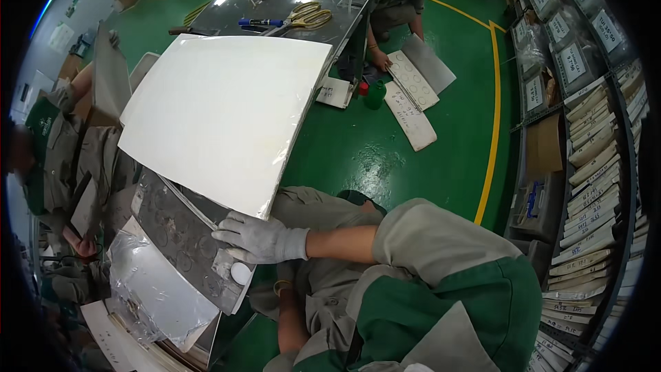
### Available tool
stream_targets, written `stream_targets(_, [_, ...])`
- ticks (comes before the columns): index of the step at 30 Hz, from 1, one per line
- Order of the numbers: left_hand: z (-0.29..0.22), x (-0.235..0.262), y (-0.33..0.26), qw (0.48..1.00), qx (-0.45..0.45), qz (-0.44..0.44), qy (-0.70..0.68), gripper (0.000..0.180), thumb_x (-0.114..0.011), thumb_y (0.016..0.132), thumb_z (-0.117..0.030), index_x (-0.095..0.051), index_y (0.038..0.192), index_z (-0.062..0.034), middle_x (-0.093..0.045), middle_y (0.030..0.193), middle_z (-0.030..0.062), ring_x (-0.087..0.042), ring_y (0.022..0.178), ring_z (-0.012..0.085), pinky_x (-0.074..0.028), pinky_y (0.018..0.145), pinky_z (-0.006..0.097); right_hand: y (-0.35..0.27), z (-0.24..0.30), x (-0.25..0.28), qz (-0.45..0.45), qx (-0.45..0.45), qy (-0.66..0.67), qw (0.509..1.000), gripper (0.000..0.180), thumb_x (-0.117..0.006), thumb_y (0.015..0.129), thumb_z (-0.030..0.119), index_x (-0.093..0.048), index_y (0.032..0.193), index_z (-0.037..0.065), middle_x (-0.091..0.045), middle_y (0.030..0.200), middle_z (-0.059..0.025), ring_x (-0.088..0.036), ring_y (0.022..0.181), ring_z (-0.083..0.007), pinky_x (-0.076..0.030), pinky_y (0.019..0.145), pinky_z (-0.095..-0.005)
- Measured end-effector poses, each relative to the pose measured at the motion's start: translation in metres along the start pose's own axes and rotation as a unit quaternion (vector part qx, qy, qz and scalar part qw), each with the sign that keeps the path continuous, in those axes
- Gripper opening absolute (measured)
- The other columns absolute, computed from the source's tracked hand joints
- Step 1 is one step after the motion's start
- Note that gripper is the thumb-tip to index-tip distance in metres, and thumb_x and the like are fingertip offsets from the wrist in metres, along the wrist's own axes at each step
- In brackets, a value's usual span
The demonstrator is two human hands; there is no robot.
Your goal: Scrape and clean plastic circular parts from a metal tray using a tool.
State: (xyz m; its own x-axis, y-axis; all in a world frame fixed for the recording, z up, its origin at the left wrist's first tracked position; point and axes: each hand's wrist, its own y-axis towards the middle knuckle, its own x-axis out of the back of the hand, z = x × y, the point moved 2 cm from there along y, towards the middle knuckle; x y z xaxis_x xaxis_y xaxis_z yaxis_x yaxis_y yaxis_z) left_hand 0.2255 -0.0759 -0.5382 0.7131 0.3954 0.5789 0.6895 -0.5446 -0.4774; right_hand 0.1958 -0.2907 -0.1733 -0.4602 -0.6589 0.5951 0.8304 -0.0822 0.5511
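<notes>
A large white sheet (227, 114) covers much of the metal-topped table in front of me. At its near corner rests my right hand (256, 238) in a pale work glove, fingers stretched to the left over a stained dark grey board (182, 234). A narrow strip (186, 200) runs along the sheet's lower edge to those fingertips. Just below the glove lies a small round white disc (240, 273). My left hand (284, 277) is lower, behind the right wrist; a yellow bracelet shows at its wrist, but its fingers are hidden.
Gold-handled scissors (310, 16) and a blue marker (260, 22) lie at the far end. A plastic-wrapped sheet (158, 289) sits lower left. One person (396, 7) crouches over boards on the green floor; others work at left. Shelves of filed boards (589, 220) line the right.
</notes>
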Motion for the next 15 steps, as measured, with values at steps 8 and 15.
stream_targets(8, [-0.012, 0.011, -0.023, 0.998, 0.028, 0.01, -0.048, 0.042, -0.052, 0.09, -0.027, -0.059, 0.116, 0.0061, -0.06, 0.116, 0.0299, -0.055, 0.108, 0.0456, -0.045, 0.087, 0.044, 0.002, 0.0, 0.005, -0.008, 0.017, 0.015, 1.0, 0.047, -0.057, 0.087, 0.027, -0.051, 0.127, 0.001, -0.051, 0.115, -0.0133, -0.047, 0.112, -0.0293, -0.042, 0.1, -0.0363])
stream_targets(15, [-0.03, 0.021, -0.025, 0.995, 0.045, 0.003, -0.091, 0.042, -0.052, 0.09, -0.027, -0.059, 0.115, 0.0064, -0.06, 0.115, 0.0302, -0.055, 0.108, 0.0461, -0.045, 0.087, 0.044, 0.004, 0.003, 0.012, -0.019, 0.026, 0.0, 0.999, 0.046, -0.059, 0.085, 0.027, -0.053, 0.124, 0.003, -0.053, 0.113, -0.0118, -0.049, 0.109, -0.0293, -0.044, 0.098, -0.0371])
